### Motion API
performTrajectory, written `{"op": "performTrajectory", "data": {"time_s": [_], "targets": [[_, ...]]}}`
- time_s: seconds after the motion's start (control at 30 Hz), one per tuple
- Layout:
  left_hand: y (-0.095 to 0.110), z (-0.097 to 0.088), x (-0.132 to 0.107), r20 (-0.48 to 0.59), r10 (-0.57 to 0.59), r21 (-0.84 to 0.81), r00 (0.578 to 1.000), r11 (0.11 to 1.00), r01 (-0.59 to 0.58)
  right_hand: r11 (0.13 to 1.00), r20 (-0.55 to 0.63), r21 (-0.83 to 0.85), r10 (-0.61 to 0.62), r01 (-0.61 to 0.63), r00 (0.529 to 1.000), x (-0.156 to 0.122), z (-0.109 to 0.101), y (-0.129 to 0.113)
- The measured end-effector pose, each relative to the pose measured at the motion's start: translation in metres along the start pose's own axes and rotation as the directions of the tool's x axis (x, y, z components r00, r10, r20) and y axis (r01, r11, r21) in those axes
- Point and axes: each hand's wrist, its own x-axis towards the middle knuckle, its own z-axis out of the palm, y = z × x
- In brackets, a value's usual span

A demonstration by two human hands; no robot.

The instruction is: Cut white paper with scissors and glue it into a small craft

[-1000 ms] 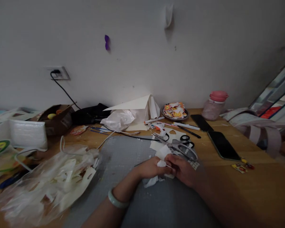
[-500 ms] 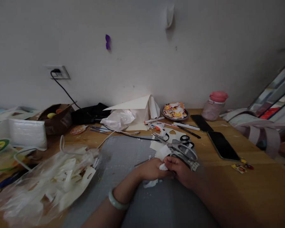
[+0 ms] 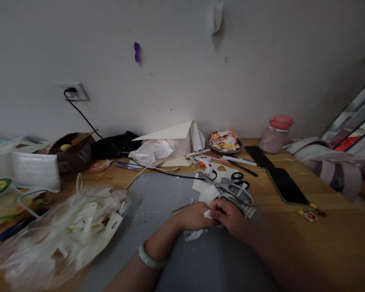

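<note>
My left hand (image 3: 194, 217), with a pale bangle (image 3: 150, 258) at the wrist, is closed around a small white piece like paper or tissue (image 3: 207, 213). Against it, my right hand (image 3: 230, 216) is also closed, its thumb and finger pinching at the same white piece. Most of that piece is hidden by the fingers. Just beyond the hands lie scissors (image 3: 237, 194) with grey handles, and a second pair with black handles (image 3: 237, 176), over white paper scraps (image 3: 209, 194). A crumpled white scrap (image 3: 194, 235) rests on the grey cutting mat (image 3: 158, 190) below.
A clear plastic bag of paper offcuts (image 3: 63, 239) covers the left side. Behind stand a bowl of printed cutouts (image 3: 225, 142) and a pink-lidded jar (image 3: 276, 134). Two phones (image 3: 287, 186) lie on the right. A cable (image 3: 170, 175) crosses the mat's far edge.
My right-hand fingers have shifted slightly over the white piece, and less of it shows between the hands. The other things stay where they were.
</note>
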Motion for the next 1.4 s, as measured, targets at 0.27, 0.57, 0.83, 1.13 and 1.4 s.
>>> {"op": "performTrajectory", "data": {"time_s": [0.27, 0.57, 0.83, 1.13, 1.4], "targets": [[0.012, -0.004, -0.003, 0.001, -0.047, -0.177, 0.999, 0.983, 0.046, 0.884, -0.003, 0.455, 0.119, -0.105, 0.993, 0.003, 0.002, 0.008], [0.001, 0.000, 0.000, 0.001, -0.040, 0.025, 0.999, 0.999, 0.040, 0.998, -0.007, -0.049, -0.044, 0.044, 0.999, -0.002, 0.002, 0.001], [0.008, -0.001, -0.002, 0.010, -0.031, -0.084, 0.999, 0.996, 0.032, 0.919, 0.015, 0.381, 0.103, -0.101, 0.995, 0.001, 0.004, 0.008], [0.005, -0.001, 0.000, -0.009, -0.073, 0.021, 0.997, 0.997, 0.073, 0.987, 0.004, 0.142, 0.076, -0.075, 0.997, -0.001, 0.003, -0.001], [0.000, 0.003, 0.001, 0.004, -0.007, 0.038, 1.000, 0.999, 0.007, 0.998, 0.035, 0.053, 0.021, -0.023, 0.999, -0.003, 0.003, 0.005]]}}
